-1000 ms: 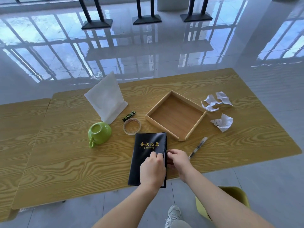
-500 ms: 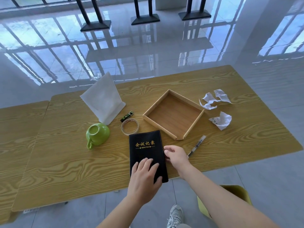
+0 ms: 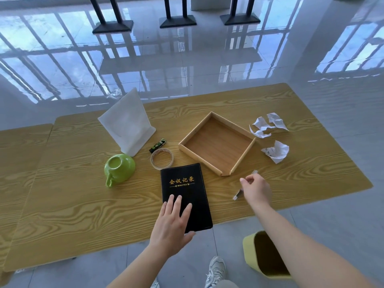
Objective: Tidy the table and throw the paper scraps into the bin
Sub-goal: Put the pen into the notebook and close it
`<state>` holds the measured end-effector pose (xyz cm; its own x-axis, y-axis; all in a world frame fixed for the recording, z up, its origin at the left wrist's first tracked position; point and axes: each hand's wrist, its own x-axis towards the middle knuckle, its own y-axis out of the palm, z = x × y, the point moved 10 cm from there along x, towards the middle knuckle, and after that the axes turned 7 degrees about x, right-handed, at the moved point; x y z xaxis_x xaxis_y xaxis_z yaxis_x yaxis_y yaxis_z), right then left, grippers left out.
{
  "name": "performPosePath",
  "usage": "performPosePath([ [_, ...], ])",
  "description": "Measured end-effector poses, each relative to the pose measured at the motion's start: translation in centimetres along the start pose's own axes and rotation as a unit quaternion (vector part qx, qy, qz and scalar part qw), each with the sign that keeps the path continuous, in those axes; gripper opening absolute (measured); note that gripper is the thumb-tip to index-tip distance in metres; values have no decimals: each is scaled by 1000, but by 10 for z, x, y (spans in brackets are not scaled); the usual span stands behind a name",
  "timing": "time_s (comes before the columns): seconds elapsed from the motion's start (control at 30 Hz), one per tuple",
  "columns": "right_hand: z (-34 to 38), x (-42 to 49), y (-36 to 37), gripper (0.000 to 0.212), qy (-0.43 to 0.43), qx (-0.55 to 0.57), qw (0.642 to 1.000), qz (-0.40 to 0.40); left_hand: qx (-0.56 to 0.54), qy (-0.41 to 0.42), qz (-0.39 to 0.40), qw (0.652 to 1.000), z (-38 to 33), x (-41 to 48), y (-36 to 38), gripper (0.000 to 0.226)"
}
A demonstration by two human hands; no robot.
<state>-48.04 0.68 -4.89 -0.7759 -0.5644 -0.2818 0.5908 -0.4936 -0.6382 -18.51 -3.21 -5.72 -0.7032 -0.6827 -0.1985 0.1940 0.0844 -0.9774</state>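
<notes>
Two crumpled white paper scraps lie on the right part of the wooden table [image 3: 72, 204]: one [image 3: 268, 124] further back, one [image 3: 276, 151] nearer. A yellow-green bin [image 3: 252, 252] stands on the floor below the table's front edge, under my right forearm. My left hand [image 3: 172, 221] rests flat, fingers spread, on the lower end of a closed black notebook [image 3: 182, 183]. My right hand [image 3: 256, 189] is curled over a clear pen [image 3: 238, 194], thumb and fingers pinched on it; the pen lies on the table and both its ends show.
A shallow wooden tray [image 3: 234, 167] sits between the notebook and the scraps. A tape roll [image 3: 152, 163], a small green-black pack [image 3: 158, 145], an overturned green cup [image 3: 119, 168] and a white standing pouch [image 3: 127, 125] are at the left. Black stand bases [image 3: 113, 26] are on the glossy floor behind.
The notebook was closed and squared up. My left hand flattened on its cover. My right hand left the notebook's edge and moved right onto the pen.
</notes>
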Motion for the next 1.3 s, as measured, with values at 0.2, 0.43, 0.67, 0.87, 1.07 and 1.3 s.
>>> performPosePath([
  [0.2, -8, 20, 4, 33, 27, -69, 997, 6, 5, 6, 24, 1000, 0, 1, 8, 82],
  [0.43, -18, 19, 3, 32, 47, -94, 995, 1, -70, -55, 23, 996, 0, 1, -2, 81],
  [0.67, -26, 8, 8, 21, 29, -77, 997, 10, -83, -203, -12, 976, -5, 55, -47, 64],
  [0.87, -30, 6, 8, 20, 18, -57, 998, 18, -48, -238, 68, 968, -9, 76, -21, 94],
  [1.07, -30, 7, 9, 25, 11, -47, 999, 26, -62, -240, 65, 967, -10, 75, -19, 84],
  [1.3, -31, 8, 8, 26, 31, -31, 998, 39, -66, -216, 72, 972, -10, 73, -21, 79],
])
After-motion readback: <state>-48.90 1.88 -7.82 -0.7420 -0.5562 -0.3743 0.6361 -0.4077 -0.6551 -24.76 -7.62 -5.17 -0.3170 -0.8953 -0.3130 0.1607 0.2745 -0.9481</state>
